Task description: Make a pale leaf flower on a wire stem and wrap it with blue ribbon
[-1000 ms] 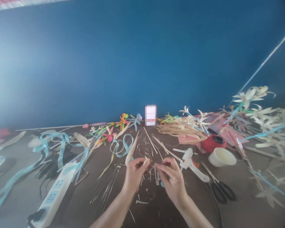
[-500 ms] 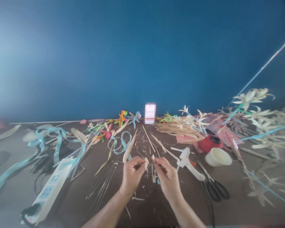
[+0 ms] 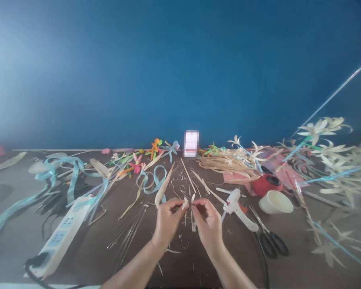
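Note:
Between thumb and fingers, my left hand [image 3: 167, 220] pinches a small cream petal-like piece [image 3: 185, 202], pale like dried husk. Close beside it, my right hand [image 3: 208, 222] pinches another slim cream piece [image 3: 193, 198], its tip standing up above the fingers. The fingertips of both hands nearly meet; whether the two pieces touch I cannot make out. Under and ahead of the hands, thin pale strips [image 3: 188, 173] and small scraps lie on the dark table [image 3: 204, 265]. A pointed dried husk leaf [image 3: 165, 186] rests just beyond my left hand.
On the right are a white glue gun [image 3: 239, 210], black-handled scissors [image 3: 272, 241], a white cup [image 3: 276, 202], a red spool [image 3: 266, 184] and husk flowers [image 3: 315, 130]. A power strip [image 3: 61, 237], dark wires [image 3: 128, 233] and blue ribbon [image 3: 75, 176] lie left. Colourful figures [image 3: 155, 148] line the back.
My right hand has come leftward, closing the gap between the two pinched pieces. The left hand has barely moved. The view has shifted slightly.

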{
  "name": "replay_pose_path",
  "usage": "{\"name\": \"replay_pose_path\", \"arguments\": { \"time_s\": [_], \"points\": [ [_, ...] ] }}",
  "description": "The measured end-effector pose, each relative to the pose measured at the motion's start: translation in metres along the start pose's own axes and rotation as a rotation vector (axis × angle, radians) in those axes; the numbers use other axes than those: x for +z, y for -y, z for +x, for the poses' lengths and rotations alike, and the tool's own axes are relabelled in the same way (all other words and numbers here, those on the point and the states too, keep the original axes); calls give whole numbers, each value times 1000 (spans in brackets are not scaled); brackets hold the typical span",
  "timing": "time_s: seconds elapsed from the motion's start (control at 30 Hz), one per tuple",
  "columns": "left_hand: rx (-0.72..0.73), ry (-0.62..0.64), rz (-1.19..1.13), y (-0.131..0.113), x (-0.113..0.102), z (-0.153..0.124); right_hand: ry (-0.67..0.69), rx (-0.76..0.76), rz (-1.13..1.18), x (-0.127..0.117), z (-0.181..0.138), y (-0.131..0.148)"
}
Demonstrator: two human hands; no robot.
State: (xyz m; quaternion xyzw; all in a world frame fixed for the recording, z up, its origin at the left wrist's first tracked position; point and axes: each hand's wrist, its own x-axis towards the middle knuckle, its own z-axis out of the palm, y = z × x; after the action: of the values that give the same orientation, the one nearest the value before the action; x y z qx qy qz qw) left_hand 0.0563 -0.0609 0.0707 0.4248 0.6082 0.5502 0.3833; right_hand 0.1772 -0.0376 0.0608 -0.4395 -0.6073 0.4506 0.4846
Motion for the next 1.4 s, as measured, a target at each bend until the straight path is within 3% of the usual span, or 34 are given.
{"name": "replay_pose_path", "arguments": {
  "time_s": [0.27, 0.83, 1.4],
  "points": [
    [-69, -14, -55, 4, 3, 1, 5, -30, 5, 2, 0, 0],
    [-76, 10, -142, 3, 4, -2, 30, -125, -21, 2, -2, -1],
    [90, 48, 11, -2, -3, -3, 100, 86, 166, 0, 1, 2]
  ]
}}
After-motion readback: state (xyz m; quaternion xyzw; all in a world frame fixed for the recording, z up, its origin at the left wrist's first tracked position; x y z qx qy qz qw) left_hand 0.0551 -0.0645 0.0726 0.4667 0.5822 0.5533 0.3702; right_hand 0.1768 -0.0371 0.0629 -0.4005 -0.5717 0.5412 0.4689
